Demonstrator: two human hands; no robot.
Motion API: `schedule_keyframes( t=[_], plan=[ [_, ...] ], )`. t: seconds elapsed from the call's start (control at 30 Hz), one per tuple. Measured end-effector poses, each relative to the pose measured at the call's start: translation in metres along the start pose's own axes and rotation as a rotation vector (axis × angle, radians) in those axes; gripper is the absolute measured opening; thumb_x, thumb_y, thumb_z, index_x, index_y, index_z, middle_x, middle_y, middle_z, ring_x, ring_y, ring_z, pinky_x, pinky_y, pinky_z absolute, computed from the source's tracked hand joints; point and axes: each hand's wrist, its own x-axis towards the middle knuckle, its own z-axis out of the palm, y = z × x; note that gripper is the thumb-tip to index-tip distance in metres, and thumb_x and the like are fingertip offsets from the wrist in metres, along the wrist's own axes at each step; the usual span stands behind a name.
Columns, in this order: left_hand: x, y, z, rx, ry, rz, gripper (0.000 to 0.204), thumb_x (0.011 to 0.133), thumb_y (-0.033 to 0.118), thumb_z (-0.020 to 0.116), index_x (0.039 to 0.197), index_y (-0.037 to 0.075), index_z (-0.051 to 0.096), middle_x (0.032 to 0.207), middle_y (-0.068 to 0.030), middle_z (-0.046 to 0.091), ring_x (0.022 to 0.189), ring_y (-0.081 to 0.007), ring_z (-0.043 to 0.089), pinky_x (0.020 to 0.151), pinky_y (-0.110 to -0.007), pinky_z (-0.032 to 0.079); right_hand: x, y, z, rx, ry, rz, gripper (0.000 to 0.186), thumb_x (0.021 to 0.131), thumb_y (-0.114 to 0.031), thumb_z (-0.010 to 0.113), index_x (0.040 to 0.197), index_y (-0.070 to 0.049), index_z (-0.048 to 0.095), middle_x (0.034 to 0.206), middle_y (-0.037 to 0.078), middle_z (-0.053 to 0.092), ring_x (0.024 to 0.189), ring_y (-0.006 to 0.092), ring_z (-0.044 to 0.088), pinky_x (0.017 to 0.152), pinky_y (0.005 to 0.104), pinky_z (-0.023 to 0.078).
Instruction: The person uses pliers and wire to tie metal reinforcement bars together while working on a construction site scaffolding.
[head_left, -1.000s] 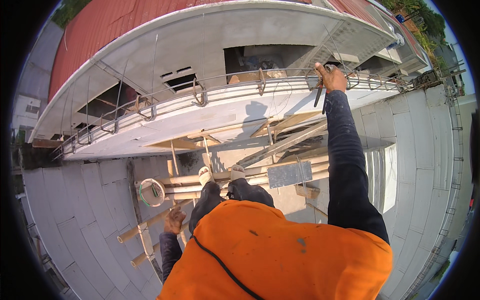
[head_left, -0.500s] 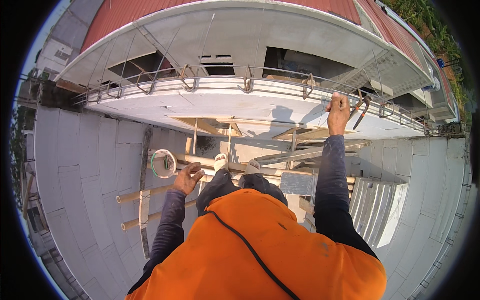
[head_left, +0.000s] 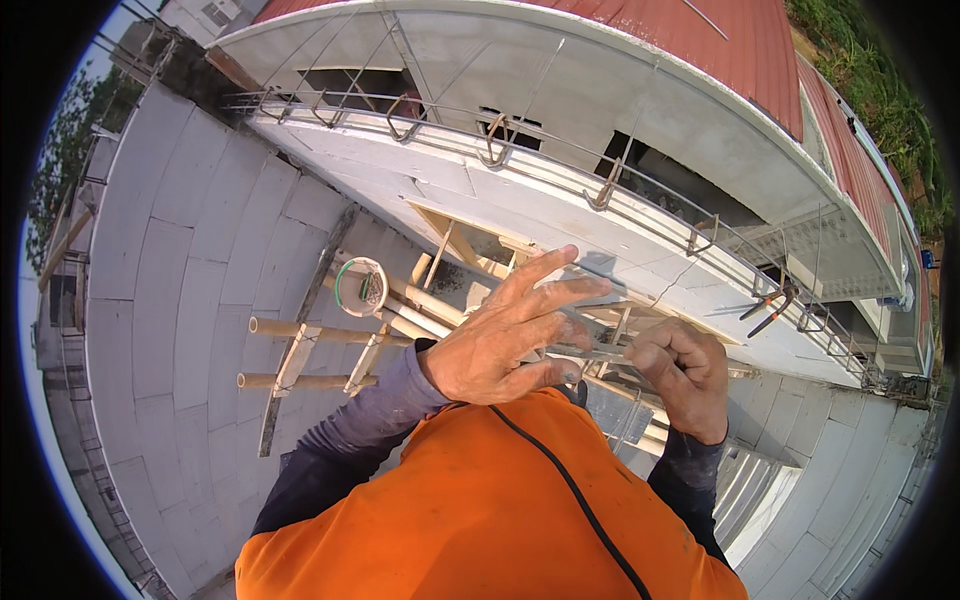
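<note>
My left hand (head_left: 515,335) is raised in front of my chest, palm turned down and fingers spread, with nothing visible in it. Close by on its right, my right hand (head_left: 685,375) is closed, thumb against curled fingers. Whatever it pinches is too small to make out; a thin dark line runs above it toward the wall. Beyond both hands, a rebar cage (head_left: 600,195) with bent stirrups runs along the top of the pale block wall (head_left: 440,165). A pair of pincers (head_left: 772,308) with dark and orange handles hangs at the cage, right of my right hand.
Bamboo poles (head_left: 300,328) form scaffolding below me. On them, at left, sits a round bucket (head_left: 360,285) with a green-and-white rim, holding grey material. Block walls (head_left: 190,300) rise on both sides. Past the far wall stands a building with a red metal roof (head_left: 700,50).
My right hand has come back from the rebar toward my chest. The left hand has risen from beside my leg to meet it, fingers spreading. My view has turned and tilted.
</note>
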Motion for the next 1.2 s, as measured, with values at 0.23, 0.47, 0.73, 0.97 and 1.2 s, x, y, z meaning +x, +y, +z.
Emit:
schedule_keyframes(
  t=[0.23, 0.47, 0.73, 0.97, 1.2],
  plan=[
    [0.031, -0.013, 0.009, -0.182, 0.097, 0.029, 0.082, 0.091, 0.034, 0.078, 0.161, 0.013, 0.039, 0.168, -0.0177, 0.033, 0.159, -0.045, 0.015, 0.126, -0.06, 0.018, 0.012, -0.017, -0.005, 0.218, 0.229, 0.091, 0.033, 0.102, -0.03, 0.071, 0.103, 0.003, 0.072, 0.081, 0.003, 0.066, 0.061, 0.0076, 0.048, 0.057, 0.0261, 0.04],
    [0.045, -0.009, 0.005, -0.268, 0.08, 0.123, 0.08, 0.097, 0.046, 0.07, 0.159, 0.008, 0.04, 0.166, -0.0159, 0.036, 0.158, -0.0415, 0.02, 0.126, -0.054, 0.022, -0.004, -0.074, -0.038, 0.805, 0.356, -0.741, 0.024, 0.115, -0.025, 0.042, 0.116, -0.004, 0.053, 0.06, -0.003, 0.036, 0.048, 0.0061, 0.022, 0.04, 0.0235, 0.02],
    [0.004, -0.028, -0.01, -0.435, -0.244, -0.184, 0.032, 0.106, 0.028, 0.058, 0.126, 0.007, 0.07, 0.112, -0.0158, 0.074, 0.099, -0.0363, 0.071, 0.085, -0.043, 0.057, 0.035, -0.027, 0.006, 1.059, 0.546, -0.506, 0.027, 0.117, -0.026, 0.037, 0.126, -0.005, 0.053, 0.067, -0.003, 0.036, 0.052, 0.0064, 0.031, 0.045, 0.0236, 0.037],
    [-0.029, -0.055, -0.048, -0.086, -0.272, -0.163, 0.018, 0.101, 0.021, 0.059, 0.107, 0.008, 0.069, 0.092, -0.0123, 0.072, 0.087, -0.0373, 0.07, 0.073, -0.048, 0.055, 0.025, -0.002, 0.036, -0.809, 1.03, 0.043, 0.043, 0.106, -0.026, 0.063, 0.143, -0.006, 0.053, 0.126, 0.013, 0.066, 0.123, 0.0285, 0.061, 0.107, 0.0522, 0.05],
    [0.005, -0.058, -0.058, 0.116, -0.371, -0.007, 0.018, 0.098, 0.026, 0.065, 0.103, 0.009, 0.066, 0.087, -0.0113, 0.07, 0.082, -0.035, 0.07, 0.069, -0.046, 0.054, 0.038, -0.002, 0.095, -0.617, 0.021, -0.018, 0.034, 0.108, -0.028, 0.058, 0.135, -0.009, 0.064, 0.11, 0.016, 0.072, 0.1, 0.037, 0.069, 0.097, 0.0459, 0.05]
  ],
)
